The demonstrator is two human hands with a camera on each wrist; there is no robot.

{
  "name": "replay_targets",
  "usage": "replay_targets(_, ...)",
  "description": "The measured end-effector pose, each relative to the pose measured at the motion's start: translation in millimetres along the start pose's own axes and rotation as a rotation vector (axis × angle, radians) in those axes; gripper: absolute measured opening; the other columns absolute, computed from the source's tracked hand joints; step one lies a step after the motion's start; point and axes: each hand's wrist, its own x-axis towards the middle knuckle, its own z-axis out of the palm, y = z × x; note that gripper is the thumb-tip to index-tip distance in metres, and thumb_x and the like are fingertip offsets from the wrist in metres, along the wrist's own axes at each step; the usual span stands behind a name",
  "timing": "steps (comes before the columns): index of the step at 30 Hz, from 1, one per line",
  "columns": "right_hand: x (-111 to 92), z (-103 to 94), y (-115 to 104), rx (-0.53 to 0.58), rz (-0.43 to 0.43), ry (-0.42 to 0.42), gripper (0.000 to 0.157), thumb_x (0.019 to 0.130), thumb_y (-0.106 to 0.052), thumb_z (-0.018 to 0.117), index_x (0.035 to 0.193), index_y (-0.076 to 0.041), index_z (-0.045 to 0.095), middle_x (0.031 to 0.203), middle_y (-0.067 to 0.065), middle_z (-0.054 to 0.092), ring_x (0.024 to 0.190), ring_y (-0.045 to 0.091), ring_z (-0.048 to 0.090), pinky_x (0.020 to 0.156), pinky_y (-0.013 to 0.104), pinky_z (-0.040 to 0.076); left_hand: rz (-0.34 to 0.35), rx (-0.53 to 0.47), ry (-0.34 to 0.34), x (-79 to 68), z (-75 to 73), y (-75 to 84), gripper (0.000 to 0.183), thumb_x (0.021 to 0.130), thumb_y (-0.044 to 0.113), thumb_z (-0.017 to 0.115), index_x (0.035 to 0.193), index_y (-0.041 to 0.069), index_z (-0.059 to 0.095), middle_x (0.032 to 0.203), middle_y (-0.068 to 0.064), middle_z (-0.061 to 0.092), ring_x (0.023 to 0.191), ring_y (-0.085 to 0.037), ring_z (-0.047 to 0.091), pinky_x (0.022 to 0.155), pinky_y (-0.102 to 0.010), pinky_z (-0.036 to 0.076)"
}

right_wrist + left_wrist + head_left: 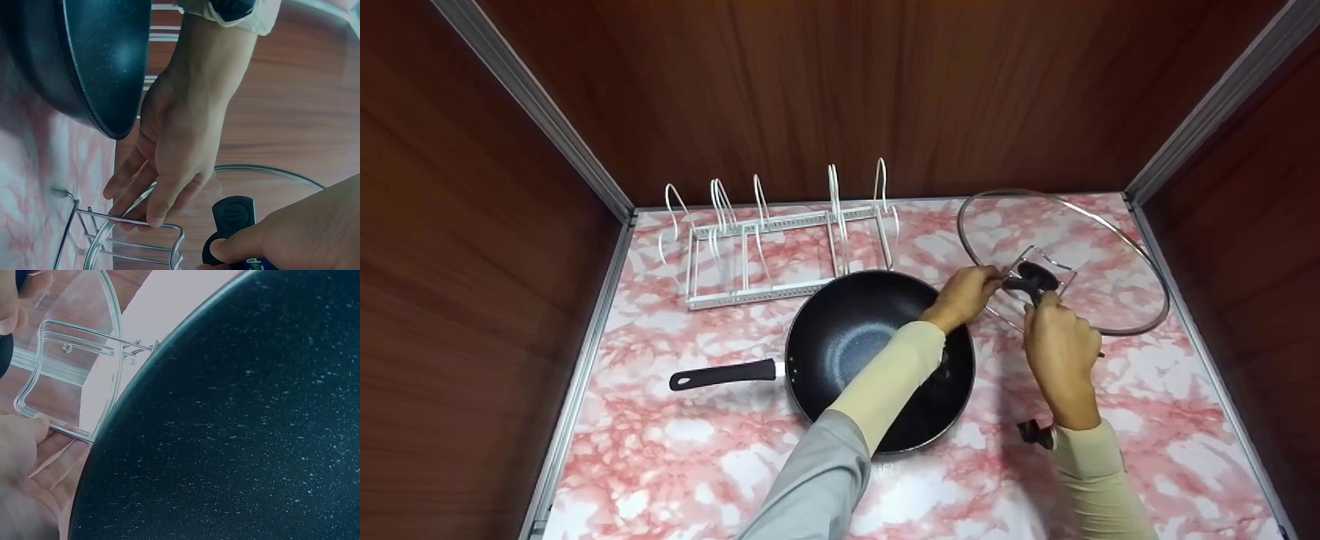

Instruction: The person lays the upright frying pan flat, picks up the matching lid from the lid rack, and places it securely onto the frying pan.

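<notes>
A large clear glass lid (pixel 1117 262) with a metal rim is at the right, tilted up. Its lower rim passes between the wires of a small metal stand (pixel 129 218). My left hand (pixel 962 294) reaches across the wok and pinches a wire at the stand's side, thumb on one side and fingers beneath. My right hand (pixel 1061 352) grips the lid's black handle (pixel 233 216); a blue label shows by its fingers in the right wrist view. The black wok (pixel 859 345) lies under my left forearm, its long handle (pixel 724 374) pointing left.
A white wire rack (pixel 757 293) with several upright loops stands at the back left, close behind the wok. Brown wood-look panels (pixel 825 97) with metal edge strips wall in the back and both sides of the red-and-white marbled tabletop (pixel 697 465).
</notes>
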Motion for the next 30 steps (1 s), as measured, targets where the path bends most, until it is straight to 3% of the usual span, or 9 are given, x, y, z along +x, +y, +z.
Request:
replay_targets(14, 7.0, 5.3, -2.4, 0.016, 0.031, -0.013, 0.028, 0.099, -0.016, 0.066, 0.092, 0.011, 0.062, 0.077, 0.042, 0.066, 0.069, 0.066, 0.065, 0.053, 0.073, 0.047, 0.005, 0.029, -0.003, -0.6, -4.1, 0.8, 0.022, 0.108, 0.025, 0.063, 0.118, 0.015, 0.079, 0.113, 0.003, 0.081, 0.103, -0.009, 0.075, 0.09, -0.018, 0.054)
replay_targets(22, 7.1, 11.3, 0.5, 0.002, 0.029, 0.01, 0.026, 0.101, -0.018, 0.065, 0.1, 0.008, 0.063, 0.076, 0.041, 0.066, 0.066, 0.064, 0.065, 0.053, 0.072, 0.047, -0.01, 0.027, 0.007, 0.6, -1.3, -0.1, 0.02, 0.108, 0.024, 0.064, 0.118, 0.017, 0.08, 0.114, 0.004, 0.081, 0.104, -0.008, 0.076, 0.091, -0.018, 0.055)
replay_targets(30, 6.2, 16.0, 3.5, 0.007, 0.037, 0.069, 0.025, 0.099, -0.017, 0.067, 0.094, 0.007, 0.064, 0.072, 0.039, 0.066, 0.063, 0.063, 0.064, 0.051, 0.071, 0.045, -0.005, 0.02, 0.011, 1.3, -1.4, 0.5, 0.021, 0.108, 0.022, 0.063, 0.116, 0.016, 0.081, 0.11, 0.003, 0.082, 0.1, -0.009, 0.076, 0.089, -0.019, 0.056)
